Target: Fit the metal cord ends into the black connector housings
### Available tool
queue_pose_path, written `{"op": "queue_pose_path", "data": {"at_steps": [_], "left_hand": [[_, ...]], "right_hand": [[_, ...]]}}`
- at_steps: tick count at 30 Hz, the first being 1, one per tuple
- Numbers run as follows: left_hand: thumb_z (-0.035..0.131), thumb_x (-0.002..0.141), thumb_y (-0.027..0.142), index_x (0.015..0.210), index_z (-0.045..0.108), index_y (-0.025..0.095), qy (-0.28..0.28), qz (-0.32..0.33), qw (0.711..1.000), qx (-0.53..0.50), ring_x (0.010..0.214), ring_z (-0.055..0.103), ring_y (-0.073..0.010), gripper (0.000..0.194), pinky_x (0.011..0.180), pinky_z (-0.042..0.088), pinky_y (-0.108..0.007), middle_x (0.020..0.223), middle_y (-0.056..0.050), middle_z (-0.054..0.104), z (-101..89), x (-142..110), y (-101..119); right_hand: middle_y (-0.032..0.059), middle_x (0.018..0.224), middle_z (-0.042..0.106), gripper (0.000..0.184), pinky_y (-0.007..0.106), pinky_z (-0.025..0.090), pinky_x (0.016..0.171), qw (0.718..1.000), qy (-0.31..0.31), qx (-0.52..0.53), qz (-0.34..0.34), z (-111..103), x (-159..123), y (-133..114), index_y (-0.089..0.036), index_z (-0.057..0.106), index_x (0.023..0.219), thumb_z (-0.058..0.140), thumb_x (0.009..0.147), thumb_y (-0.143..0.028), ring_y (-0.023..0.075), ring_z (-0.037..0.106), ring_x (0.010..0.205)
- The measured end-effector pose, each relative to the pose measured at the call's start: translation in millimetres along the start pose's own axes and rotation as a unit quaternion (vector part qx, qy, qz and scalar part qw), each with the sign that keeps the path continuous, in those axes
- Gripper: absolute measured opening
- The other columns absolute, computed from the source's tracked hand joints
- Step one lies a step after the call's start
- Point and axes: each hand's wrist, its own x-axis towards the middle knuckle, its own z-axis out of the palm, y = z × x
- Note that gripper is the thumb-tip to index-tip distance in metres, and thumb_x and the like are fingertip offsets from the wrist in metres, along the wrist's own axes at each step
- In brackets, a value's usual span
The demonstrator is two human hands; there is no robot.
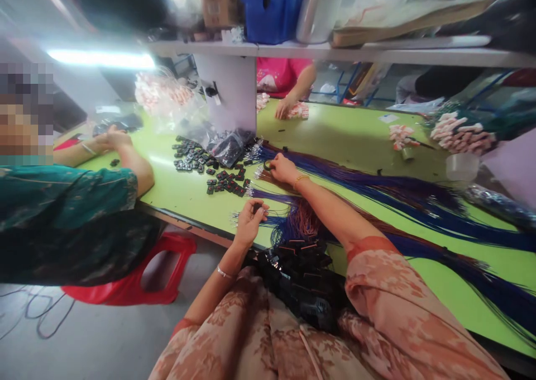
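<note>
My left hand (251,222) is closed near the table's front edge, pinching a small black plastic connector (257,207). A thin wire appears to run from it to the right. Further forward, my right hand (285,169) has its fingers closed at the metal-tipped ends of the brown wires (324,183); how many they grip is hidden. Blue wires (355,173) lie in long bundles on the table beyond it. Loose black connectors (228,181) are scattered left of both hands. Black connectors with wires (299,257) are heaped at my lap.
The green table (167,193) stretches left and right under a shelf (377,53) carrying a blue bin (274,17). A co-worker in a green sleeve (71,195) sits left on a red stool (167,268). Another person's hand (285,107) works across. An upright panel (230,92) supports the shelf.
</note>
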Motion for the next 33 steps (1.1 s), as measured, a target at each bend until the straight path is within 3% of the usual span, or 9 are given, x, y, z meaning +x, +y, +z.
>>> {"op": "queue_pose_path", "data": {"at_steps": [2,4,5,7,10,14,17,25,33], "left_hand": [[0.069,0.076,0.033,0.099,0.056,0.017,0.002,0.009,1.000,0.022,0.068,0.058,-0.0091,0.031,0.064,0.047,-0.023,0.083,-0.002,0.061,0.8,-2,3],[0.069,0.076,0.031,0.101,0.057,0.018,0.003,0.019,0.999,0.041,0.067,0.058,-0.0091,0.030,0.063,0.047,-0.023,0.079,0.000,0.058,1.7,-3,4],[0.069,0.076,0.030,0.101,0.057,0.018,0.003,0.023,0.999,0.048,0.066,0.058,-0.0091,0.030,0.062,0.047,-0.022,0.078,0.000,0.057,2.3,-3,5],[0.068,0.077,0.029,0.103,0.057,0.018,0.006,0.030,0.998,0.055,0.066,0.058,-0.0092,0.031,0.062,0.047,-0.022,0.077,0.001,0.056,4.5,-2,6],[0.068,0.076,0.027,0.104,0.054,0.019,0.023,0.034,0.998,0.046,0.066,0.059,-0.0095,0.032,0.062,0.048,-0.022,0.080,0.000,0.056,9.6,2,7],[0.069,0.075,0.026,0.097,0.054,0.018,0.023,0.043,0.998,0.045,0.067,0.059,-0.0106,0.027,0.062,0.050,-0.024,0.082,0.000,0.055,15.9,4,12],[0.070,0.074,0.025,0.094,0.056,0.018,0.014,0.060,0.997,0.056,0.068,0.058,-0.0109,0.025,0.064,0.051,-0.025,0.086,-0.001,0.055,17.9,3,15],[0.066,0.077,0.022,0.096,0.058,0.020,0.018,0.100,0.989,0.111,0.073,0.058,-0.0138,0.021,0.068,0.050,-0.027,0.091,-0.003,0.059,14.5,2,12],[0.065,0.072,0.013,0.091,0.060,0.021,0.044,0.111,0.978,0.170,0.069,0.052,-0.0132,0.021,0.070,0.041,-0.026,0.080,0.000,0.058,7.5,5,12]], "right_hand": [[0.0126,0.104,0.055,0.016,0.030,0.040,0.075,0.997,0.029,0.073,0.011,-2,0,3,-0.012,0.066,0.085,0.059,0.079,-0.025,0.0186,0.052,0.083],[0.0084,0.088,0.057,0.018,0.028,0.039,0.067,0.971,0.059,0.228,0.040,-9,-9,5,-0.013,0.061,0.077,0.058,0.081,-0.031,0.0151,0.048,0.074],[0.0058,0.079,0.056,0.021,0.026,0.037,0.061,0.941,0.059,0.327,0.060,-14,-16,5,-0.014,0.058,0.076,0.057,0.082,-0.035,0.0131,0.045,0.067],[0.0024,0.073,0.055,0.027,0.022,0.030,0.049,0.840,0.011,0.533,0.098,-23,-36,1,-0.016,0.056,0.078,0.058,0.081,-0.043,0.0091,0.038,0.056],[0.0020,0.073,0.056,0.026,0.018,0.022,0.040,0.702,-0.087,0.700,0.094,-33,-72,-10,-0.014,0.057,0.080,0.066,0.074,-0.038,0.0058,0.034,0.051],[0.0004,0.068,0.057,0.016,0.016,0.026,0.037,0.607,-0.123,0.773,0.142,-33,-111,-26,-0.015,0.057,0.081,0.065,0.076,-0.028,0.0049,0.032,0.046],[0.0003,0.068,0.059,0.013,0.015,0.027,0.035,0.576,-0.144,0.788,0.161,-26,-124,-31,-0.015,0.056,0.082,0.062,0.078,-0.026,0.0046,0.032,0.044],[-0.0019,0.059,0.051,0.013,0.013,0.028,0.033,0.531,-0.175,0.809,0.183,-12,-136,-36,-0.015,0.053,0.076,0.061,0.079,-0.024,0.0040,0.028,0.042],[-0.0027,0.055,0.051,0.010,0.014,0.030,0.033,0.519,-0.202,0.805,0.205,-4,-139,-35,-0.016,0.052,0.076,0.058,0.082,-0.023,0.0052,0.033,0.041]]}}
